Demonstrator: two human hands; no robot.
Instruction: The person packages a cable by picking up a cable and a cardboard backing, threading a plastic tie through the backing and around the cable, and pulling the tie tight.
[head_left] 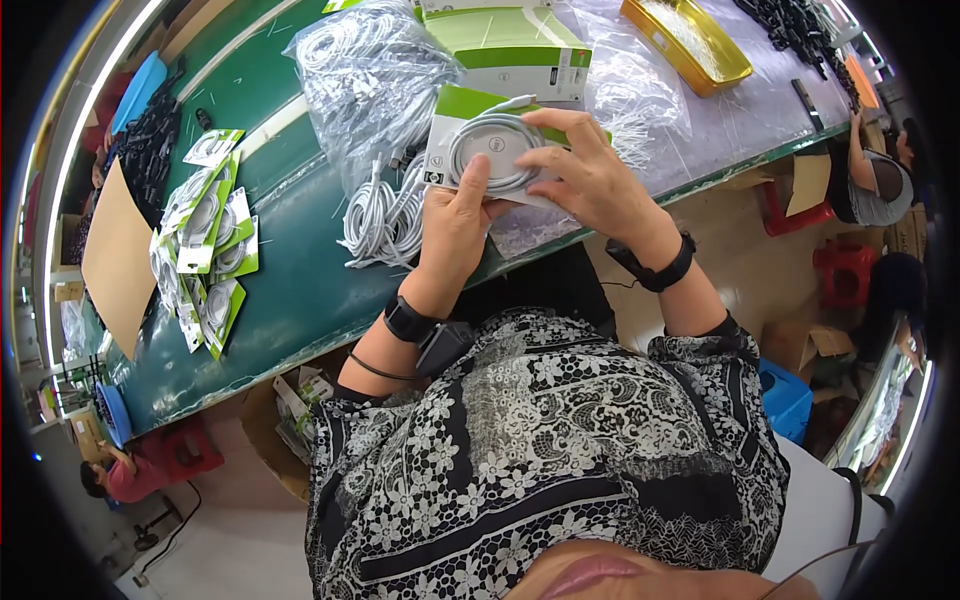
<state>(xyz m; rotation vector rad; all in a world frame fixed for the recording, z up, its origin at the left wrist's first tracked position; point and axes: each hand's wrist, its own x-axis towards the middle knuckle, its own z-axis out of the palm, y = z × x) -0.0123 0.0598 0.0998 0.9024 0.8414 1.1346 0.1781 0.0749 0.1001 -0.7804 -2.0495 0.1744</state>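
In front of me I hold up a green and white packaging card (437,150) with a coiled white cable (462,139) lying on its face. My left hand (454,225) is closed on the card's lower left, its thumb pressed over the front of the coil. The fingers of my right hand (598,180) curl against the right side of the coil, gripping its edge. One cable end sticks out at the top of the card. Just left of my left hand, a loose bundle of coiled white cables (380,220) rests on the green table (300,270).
A clear bag of cables (365,80) lies behind the bundle, beside a green and white box (510,65). Finished-looking carded cables (215,240) are piled at left near a brown cardboard sheet (118,255). A yellow tray (690,45) sits far right. Other people are at the tables.
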